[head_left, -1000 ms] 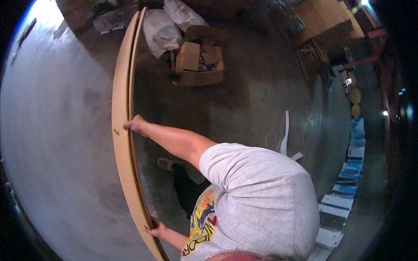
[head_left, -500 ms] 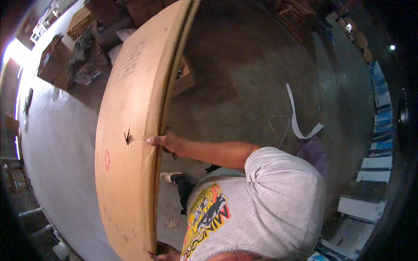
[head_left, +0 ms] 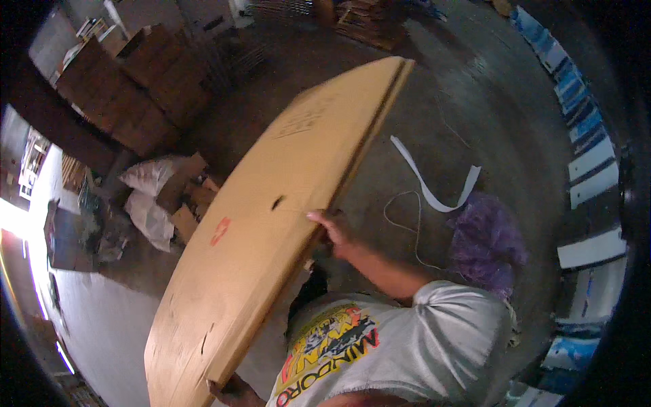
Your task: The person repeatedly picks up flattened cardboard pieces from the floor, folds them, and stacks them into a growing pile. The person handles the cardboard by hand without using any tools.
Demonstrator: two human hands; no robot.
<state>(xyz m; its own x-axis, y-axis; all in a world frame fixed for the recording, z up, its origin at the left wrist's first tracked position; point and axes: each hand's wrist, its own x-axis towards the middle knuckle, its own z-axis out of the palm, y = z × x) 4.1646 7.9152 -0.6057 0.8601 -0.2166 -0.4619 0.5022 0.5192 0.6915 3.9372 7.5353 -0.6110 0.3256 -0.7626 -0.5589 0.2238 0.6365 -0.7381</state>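
Observation:
A large flattened cardboard box (head_left: 264, 210) stands on its edge across the middle, tilted with its top toward the upper right. It bears a red mark, dark print and a few small tears. My right hand (head_left: 332, 229) grips its right-hand edge about halfway along, with the thumb on the near face and the fingers behind. At the lower end of the same edge, my left hand (head_left: 234, 391) is closed on the cardboard and partly cut off by the frame's bottom.
A white strip (head_left: 434, 193), a thin cord (head_left: 385, 210) and a purple mesh sack (head_left: 485, 241) lie on the floor to the right. Blue-and-white panels (head_left: 590, 163) line the far right. Brown cartons (head_left: 115, 91) and pale sacks (head_left: 150, 220) stand at left.
The flattened box has swung from nearly upright in the picture to a slant, its top end going right. Both hands still hold it. The view has turned, bringing more cartons and sacks into sight.

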